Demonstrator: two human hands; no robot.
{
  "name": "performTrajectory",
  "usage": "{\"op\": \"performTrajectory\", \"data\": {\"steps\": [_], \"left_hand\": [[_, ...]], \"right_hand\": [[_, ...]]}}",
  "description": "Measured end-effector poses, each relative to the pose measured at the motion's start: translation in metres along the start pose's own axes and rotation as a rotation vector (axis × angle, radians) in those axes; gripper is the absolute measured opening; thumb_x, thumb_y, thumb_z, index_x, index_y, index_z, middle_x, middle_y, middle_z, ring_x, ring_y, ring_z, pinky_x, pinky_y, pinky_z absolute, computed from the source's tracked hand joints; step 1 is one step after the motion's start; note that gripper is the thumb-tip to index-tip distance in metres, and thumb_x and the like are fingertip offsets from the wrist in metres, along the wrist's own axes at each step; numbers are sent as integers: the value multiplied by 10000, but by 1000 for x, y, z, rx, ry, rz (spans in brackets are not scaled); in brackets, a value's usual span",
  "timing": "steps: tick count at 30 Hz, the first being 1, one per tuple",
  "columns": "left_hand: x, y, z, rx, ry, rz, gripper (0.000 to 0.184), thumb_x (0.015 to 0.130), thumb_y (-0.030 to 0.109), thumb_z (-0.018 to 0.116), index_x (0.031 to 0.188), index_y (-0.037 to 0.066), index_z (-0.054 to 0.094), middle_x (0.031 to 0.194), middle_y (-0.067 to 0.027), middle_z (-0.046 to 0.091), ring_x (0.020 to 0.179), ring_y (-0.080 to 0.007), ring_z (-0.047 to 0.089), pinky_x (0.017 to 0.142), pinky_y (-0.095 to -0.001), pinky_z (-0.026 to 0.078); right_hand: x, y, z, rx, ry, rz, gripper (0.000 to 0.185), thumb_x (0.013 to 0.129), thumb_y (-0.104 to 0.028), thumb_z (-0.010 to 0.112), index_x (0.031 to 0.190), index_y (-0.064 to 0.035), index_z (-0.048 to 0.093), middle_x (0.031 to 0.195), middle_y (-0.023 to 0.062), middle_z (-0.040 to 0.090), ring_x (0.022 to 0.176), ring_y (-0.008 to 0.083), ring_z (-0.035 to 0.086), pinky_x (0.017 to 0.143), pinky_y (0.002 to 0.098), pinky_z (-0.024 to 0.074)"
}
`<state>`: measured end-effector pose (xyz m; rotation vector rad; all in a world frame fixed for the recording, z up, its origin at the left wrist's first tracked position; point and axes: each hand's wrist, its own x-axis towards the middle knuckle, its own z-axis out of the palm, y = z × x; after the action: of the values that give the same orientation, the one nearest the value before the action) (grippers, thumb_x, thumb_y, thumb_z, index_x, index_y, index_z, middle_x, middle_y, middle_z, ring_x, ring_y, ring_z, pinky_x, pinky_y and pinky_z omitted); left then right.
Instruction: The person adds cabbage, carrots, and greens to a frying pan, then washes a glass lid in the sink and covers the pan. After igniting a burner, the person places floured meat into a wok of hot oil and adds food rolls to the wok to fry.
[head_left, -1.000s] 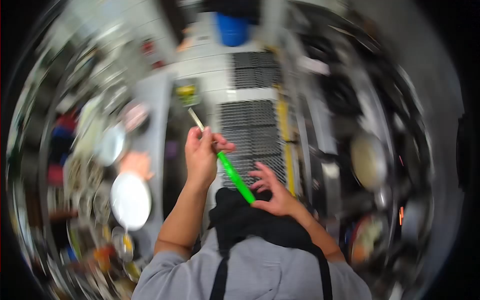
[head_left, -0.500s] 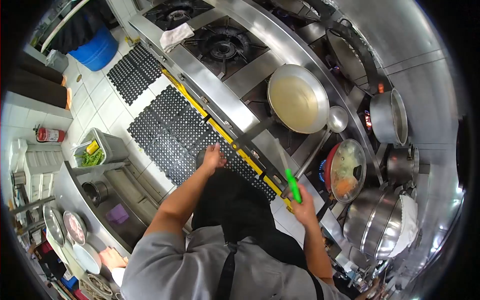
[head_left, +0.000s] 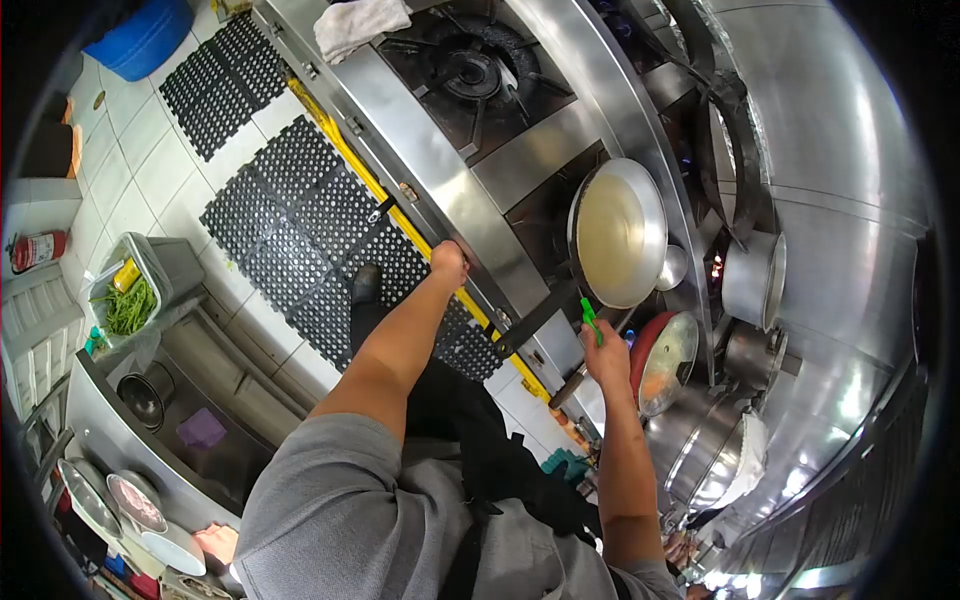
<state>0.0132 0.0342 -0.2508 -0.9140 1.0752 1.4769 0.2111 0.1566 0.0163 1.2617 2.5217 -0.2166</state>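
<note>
My left hand [head_left: 450, 262] is closed at the front edge of the stove [head_left: 450, 160], beside the yellow rail [head_left: 345, 150]. Whatever its fingers hold is hidden. In my right hand [head_left: 607, 358] is a green-handled tool [head_left: 589, 316], held just in front of a wide pan [head_left: 613, 235] with pale yellowish liquid. The tool's far end cannot be made out now. The pan's dark handle [head_left: 540, 322] reaches toward me between my hands. A ladle [head_left: 672, 268] rests beyond the pan. Right of my right hand stands a red pan with a glass lid [head_left: 668, 362].
A white cloth [head_left: 360, 25] lies by a burner [head_left: 472, 75]. Pots [head_left: 752, 280] and a large steamer [head_left: 705, 450] stand along the right. Perforated black mats [head_left: 280, 220] cover the floor. A bin with greens [head_left: 130, 300] and a steel counter [head_left: 100, 405] are left.
My left hand has moved forward to the stove's front edge and closed. My right hand, still on the green-handled tool, has risen toward the pan. The view has shifted.
</note>
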Motion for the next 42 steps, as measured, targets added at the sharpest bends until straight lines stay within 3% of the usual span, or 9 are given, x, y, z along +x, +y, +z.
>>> {"op": "performTrajectory", "data": {"steps": [7, 17, 20, 23, 25, 31, 33, 38, 42], "left_hand": [[-6, 11, -3, -16, -94, -140, 250, 851, 209, 364, 662, 73, 453, 542, -91, 431, 401, -183, 355, 380, -317, 241], [-2, 14, -9, -8, -179, -255, 270, 865, 229, 337, 694, 53, 451, 545, -99, 436, 394, -164, 351, 364, -295, 259], [6, 8, -6, 30, -200, -241, 356, 908, 287, 336, 774, 27, 539, 562, -85, 458, 384, -153, 320, 359, -280, 266], [-9, 8, 2, 0, -32, -109, 420, 924, 309, 326, 742, -4, 539, 562, -109, 494, 374, -184, 394, 341, -316, 315], [-11, 4, 2, 229, 66, 165, 440, 942, 303, 310, 754, -32, 523, 565, -139, 529, 393, -226, 483, 348, -357, 387], [-20, 0, 0, 244, 92, 359, 391, 952, 253, 311, 789, -53, 492, 555, -157, 538, 409, -253, 521, 366, -380, 429], [-10, -3, -1, 272, 101, 365, 360, 952, 279, 312, 867, -30, 475, 561, -165, 540, 416, -272, 528, 375, -390, 439], [11, -14, -1, 326, 103, 400, 345, 957, 306, 308, 937, -6, 453, 563, -172, 536, 421, -291, 532, 385, -402, 447], [0, -14, -2, 278, 144, 480, 430, 979, 311, 300, 799, -31, 490, 563, -134, 538, 410, -232, 517, 370, -364, 433]], "right_hand": [[0, -3, 2, 2, -2, 10, 314, 917, -376, 569, 1068, -110, 641, 877, 245, 653, 844, 425, 637, 710, 483, 508], [0, 12, 15, 89, 13, -46, 306, 931, -361, 566, 1110, -118, 617, 878, 244, 651, 837, 412, 642, 687, 447, 504], [-2, 9, 7, 65, -17, -40, 317, 936, -353, 562, 1134, -109, 604, 857, 240, 649, 822, 378, 656, 687, 418, 503], [-21, 15, 20, 178, 62, -58, 284, 945, -319, 557, 1132, -110, 597, 785, 208, 635, 739, 329, 656, 651, 409, 494], [-50, 17, 34, 260, 44, 68, 251, 961, -245, 541, 1138, -79, 480, 713, 155, 575, 646, 228, 603, 587, 364, 475], [-149, 73, 127, 460, 80, -3, 348, 962, -194, 551, 1192, -38, 343, 743, 78, 566, 649, 144, 555, 563, 291, 443], [-171, 64, 128, 529, 4, 167, 357, 941, -208, 560, 1196, -39, 376, 831, 178, 608, 763, 306, 618, 704, 412, 464], [-187, 34, 114, 569, -23, 209, 335, 938, -187, 558, 1182, -39, 383, 819, 174, 606, 737, 308, 618, 651, 423, 454], [-185, 34, 114, 644, -25, 164, 317, 933, -179, 570, 1158, -44, 393, 799, 161, 607, 723, 292, 620, 634, 413, 452]]}}
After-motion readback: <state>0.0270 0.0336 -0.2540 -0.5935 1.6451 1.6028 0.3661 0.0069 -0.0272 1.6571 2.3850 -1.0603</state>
